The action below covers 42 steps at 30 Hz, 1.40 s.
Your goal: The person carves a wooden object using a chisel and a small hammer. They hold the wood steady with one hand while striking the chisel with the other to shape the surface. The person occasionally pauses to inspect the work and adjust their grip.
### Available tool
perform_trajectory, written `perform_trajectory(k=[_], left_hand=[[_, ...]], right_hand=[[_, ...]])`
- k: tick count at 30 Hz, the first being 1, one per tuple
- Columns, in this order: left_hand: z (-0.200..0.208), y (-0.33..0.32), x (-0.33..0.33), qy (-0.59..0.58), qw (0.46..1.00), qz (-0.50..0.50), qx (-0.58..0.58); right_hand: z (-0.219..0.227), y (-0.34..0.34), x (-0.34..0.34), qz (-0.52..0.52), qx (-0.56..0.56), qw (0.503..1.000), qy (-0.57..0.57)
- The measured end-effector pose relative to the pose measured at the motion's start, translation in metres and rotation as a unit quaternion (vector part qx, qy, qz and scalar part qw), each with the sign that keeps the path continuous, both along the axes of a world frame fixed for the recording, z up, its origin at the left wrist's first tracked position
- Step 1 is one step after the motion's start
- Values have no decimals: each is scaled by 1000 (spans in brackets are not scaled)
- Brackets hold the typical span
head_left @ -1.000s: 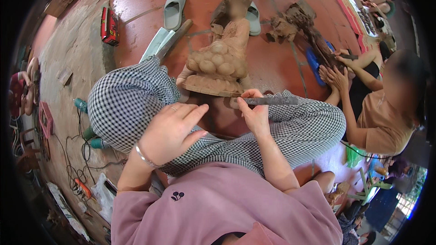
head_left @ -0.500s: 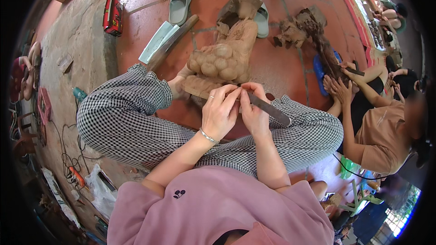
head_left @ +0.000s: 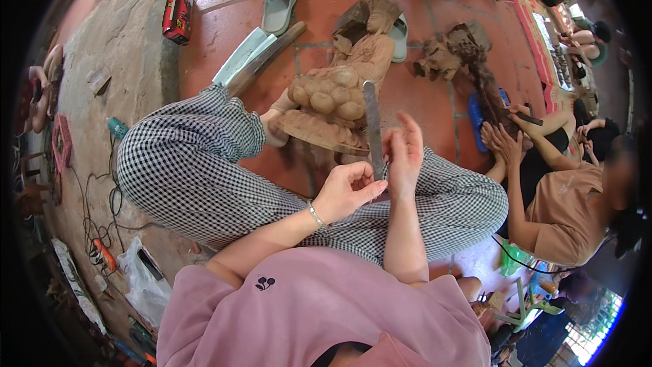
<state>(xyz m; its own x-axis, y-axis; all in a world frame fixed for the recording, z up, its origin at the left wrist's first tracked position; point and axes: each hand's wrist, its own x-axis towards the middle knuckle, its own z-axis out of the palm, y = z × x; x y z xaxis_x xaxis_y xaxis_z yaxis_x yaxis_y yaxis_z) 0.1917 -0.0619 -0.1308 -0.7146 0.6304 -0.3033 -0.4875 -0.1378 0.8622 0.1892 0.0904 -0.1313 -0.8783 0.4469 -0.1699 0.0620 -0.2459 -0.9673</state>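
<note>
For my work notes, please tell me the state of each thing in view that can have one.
Left hand: closed on the flat tool
Flat tool: held, far end free
Right hand: open, beside the flat tool
Carved figure: unpainted
Grey slippers: unworn
White plastic bag: crumpled

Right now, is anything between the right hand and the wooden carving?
Yes, in this view: the flat grey tool, its lower end held by the left hand, stands left of the right hand, overlapping the right side of the wooden carving.
</note>
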Motion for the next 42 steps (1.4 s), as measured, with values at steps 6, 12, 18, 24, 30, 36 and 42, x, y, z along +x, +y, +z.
perform_trajectory(k=[6, 12, 18, 24, 30, 36, 42], left_hand=[[9, -2, 1, -99, 989, -52, 92], [6, -9, 0, -113, 984, -111, 83], [-3, -2, -25, 304, 912, 227, -156], [-17, 2, -42, 387, 869, 171, -256], [-21, 2, -37, 394, 867, 139, -270], [-17, 9, -32, 269, 926, 194, -181], [-30, 2, -35, 314, 922, 143, -177]], right_hand=[[-17, -14, -7, 35, 454, 880, 136], [-28, -23, -11, 62, 437, 885, 150], [-31, -29, -8, -2, 265, 963, 50], [-15, -32, -24, 35, 346, 936, 50], [-11, -25, -19, 31, 461, 880, 107], [14, -34, -33, 38, 412, 899, 145], [-2, -25, -15, 44, 464, 880, 85]])
